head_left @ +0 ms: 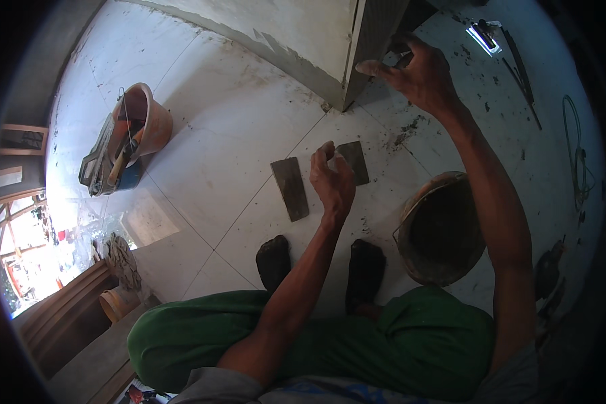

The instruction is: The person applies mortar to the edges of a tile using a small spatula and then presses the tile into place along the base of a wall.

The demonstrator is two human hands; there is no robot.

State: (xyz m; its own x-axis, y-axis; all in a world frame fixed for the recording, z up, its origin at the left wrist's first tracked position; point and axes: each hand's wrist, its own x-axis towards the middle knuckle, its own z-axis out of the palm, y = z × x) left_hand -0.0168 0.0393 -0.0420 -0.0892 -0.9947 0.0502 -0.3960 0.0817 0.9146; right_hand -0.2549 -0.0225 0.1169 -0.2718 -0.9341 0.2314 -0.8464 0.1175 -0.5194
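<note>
My left hand [332,180] hovers over the floor between two flat grey rectangular pieces, one on its left [289,189] and one on its right [354,162]. Its fingers are curled in; whatever they may hold is hidden. At the lower end of a wall corner [350,74], my right hand [421,75] is raised with thumb and forefinger apart. The thumb points toward the corner's edge, and I cannot tell whether it touches. No held object is plain in that hand.
A mortar-stained bucket [405,232] stands by my right foot. At the left is an orange-pink bucket [156,128] with tools and a grey tray-like item [99,158] against it. Dark rods [518,74] and a looped wire [576,155] lie on the right. Crumbs dot the tiled floor [229,175].
</note>
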